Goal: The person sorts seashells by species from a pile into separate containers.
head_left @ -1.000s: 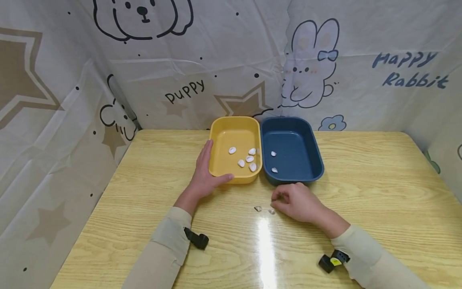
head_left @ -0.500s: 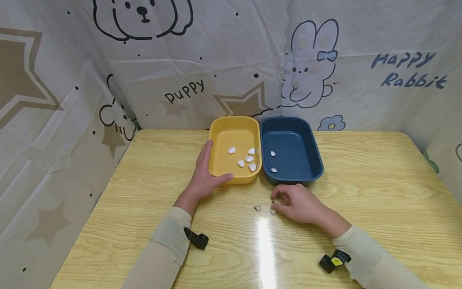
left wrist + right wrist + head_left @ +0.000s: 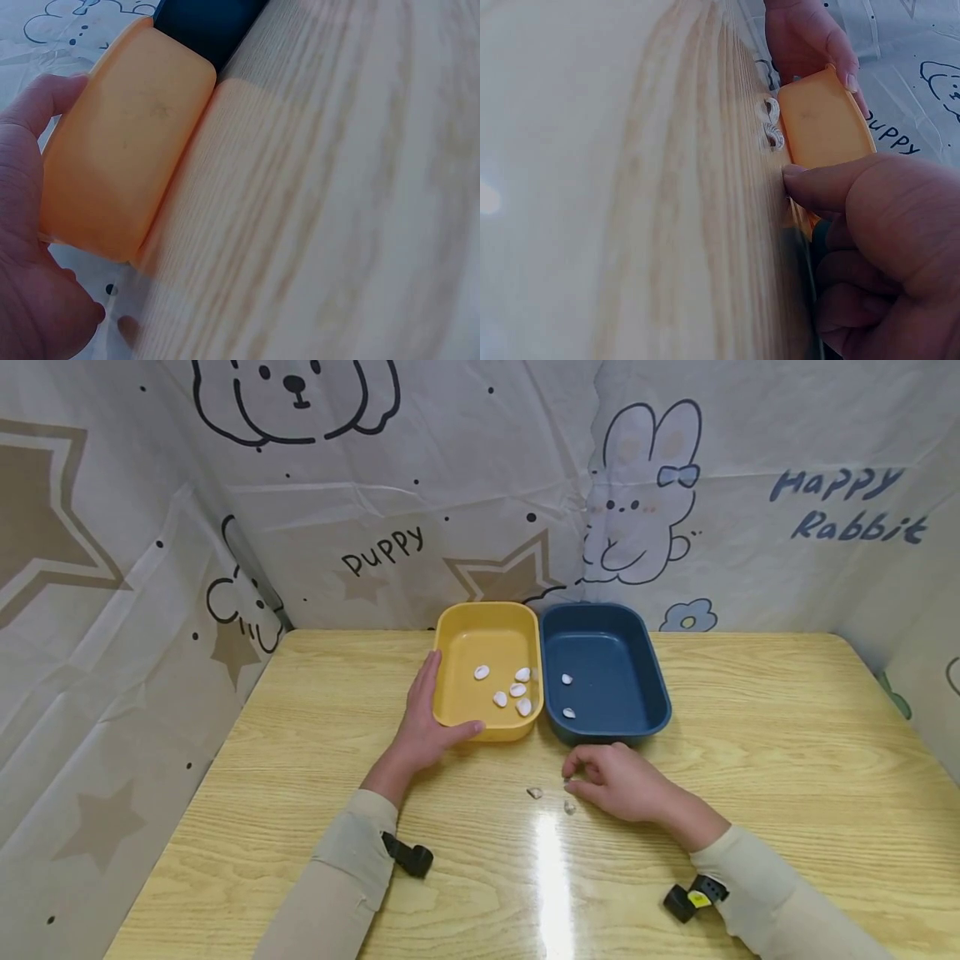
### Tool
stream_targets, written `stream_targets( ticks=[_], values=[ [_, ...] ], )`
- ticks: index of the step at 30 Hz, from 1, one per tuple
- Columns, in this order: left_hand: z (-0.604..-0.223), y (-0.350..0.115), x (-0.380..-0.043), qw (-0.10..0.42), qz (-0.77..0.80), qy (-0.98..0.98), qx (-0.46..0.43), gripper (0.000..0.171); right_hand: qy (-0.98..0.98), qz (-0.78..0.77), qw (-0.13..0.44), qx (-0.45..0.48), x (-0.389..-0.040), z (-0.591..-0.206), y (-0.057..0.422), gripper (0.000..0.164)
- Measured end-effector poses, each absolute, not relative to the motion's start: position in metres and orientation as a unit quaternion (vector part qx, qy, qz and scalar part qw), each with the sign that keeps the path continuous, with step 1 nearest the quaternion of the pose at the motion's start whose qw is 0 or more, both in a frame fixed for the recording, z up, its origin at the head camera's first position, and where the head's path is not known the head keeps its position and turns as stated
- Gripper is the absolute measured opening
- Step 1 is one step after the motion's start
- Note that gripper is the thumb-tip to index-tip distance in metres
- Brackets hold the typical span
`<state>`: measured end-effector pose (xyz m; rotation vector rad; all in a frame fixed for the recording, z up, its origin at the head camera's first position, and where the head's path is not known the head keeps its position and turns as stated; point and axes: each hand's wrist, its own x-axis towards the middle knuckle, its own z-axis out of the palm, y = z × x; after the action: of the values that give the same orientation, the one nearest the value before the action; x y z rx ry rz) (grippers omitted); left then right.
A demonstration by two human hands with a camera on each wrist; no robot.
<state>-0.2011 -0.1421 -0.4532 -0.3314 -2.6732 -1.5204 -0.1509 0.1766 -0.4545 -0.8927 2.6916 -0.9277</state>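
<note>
My left hand [image 3: 423,727] rests on the near left corner of a yellow bin [image 3: 487,732], its fingers straight along the outer side and its thumb over the front rim. Several white shells [image 3: 517,690] lie inside that bin. A blue bin [image 3: 606,660] beside it holds two small pale shells [image 3: 567,679]. Just in front of the blue bin, my right hand [image 3: 622,781] pinches a tiny shell [image 3: 567,781] between thumb and index finger, mostly hidden by the fingertips. Left of these fingertips lies one brownish shell [image 3: 534,792], and another striped shell [image 3: 570,807] lies just below them.
The wooden table [image 3: 300,735] carries both bins at its far edge, side by side. Behind them hangs a printed cloth [image 3: 420,468] with cartoon animals, which also covers the left and right sides. A bright light reflection crosses the table's front middle.
The loose shell below my right fingertips has shifted slightly toward me. My right thumb and index finger have parted a little and closed together again. My left hand and both bins stay put.
</note>
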Motion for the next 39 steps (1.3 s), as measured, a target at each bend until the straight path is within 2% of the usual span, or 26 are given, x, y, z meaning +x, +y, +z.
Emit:
stream_targets(
  ticks=[11,23,32,39],
  values=[
    [-0.452,-0.142,-0.200,0.020,-0.487,-0.867,-0.104,0.122,0.898,-0.321,0.066,-0.293,-0.147,-0.450,0.177,0.007],
    [-0.453,-0.142,-0.201,0.022,-0.487,-0.867,-0.104,0.123,0.904,-0.315,0.048,-0.283,-0.140,-0.428,0.175,0.006],
    [-0.452,-0.142,-0.201,0.027,-0.487,-0.866,-0.111,0.123,0.892,-0.340,0.010,-0.299,-0.140,-0.406,0.171,0.006],
    [-0.453,-0.142,-0.201,0.029,-0.488,-0.865,-0.112,0.123,0.889,-0.353,-0.016,-0.292,-0.152,-0.386,0.170,0.007]
  ],
)
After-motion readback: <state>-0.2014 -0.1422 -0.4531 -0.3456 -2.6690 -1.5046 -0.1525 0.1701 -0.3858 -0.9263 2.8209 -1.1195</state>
